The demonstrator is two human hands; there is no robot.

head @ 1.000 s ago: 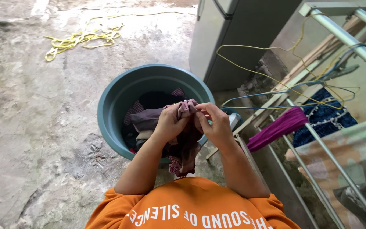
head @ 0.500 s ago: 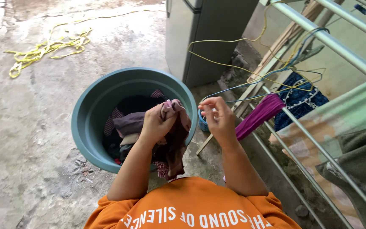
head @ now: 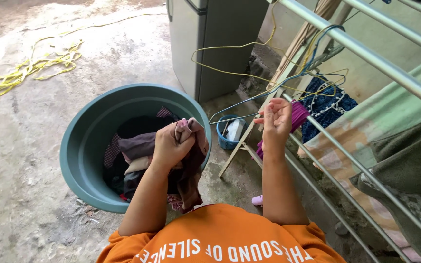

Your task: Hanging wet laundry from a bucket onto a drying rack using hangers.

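My left hand [head: 171,143] grips a bunched dark maroon garment [head: 191,160] that hangs down over the rim of a teal plastic basin [head: 81,141]. Several more damp clothes [head: 132,146] lie piled inside the basin. My right hand [head: 276,122] is raised beside the metal drying rack [head: 366,53], its fingers apart, close to the blue and yellow wire hangers [head: 288,80] that hang from the rail. A purple cloth [head: 298,113] sits just behind that hand. Whether the fingers touch a hanger is unclear.
A grey cabinet [head: 210,39] stands behind the basin. A small blue tub [head: 230,134] sits on the floor by the rack's wooden legs. Yellow rope [head: 30,68] lies on the concrete at far left. Green, blue and grey cloths [head: 405,146] hang on the rack.
My right hand let go of the garment and moved right and up to the hangers on the rack. The left hand kept hold of the garment. The view shifted rightward.
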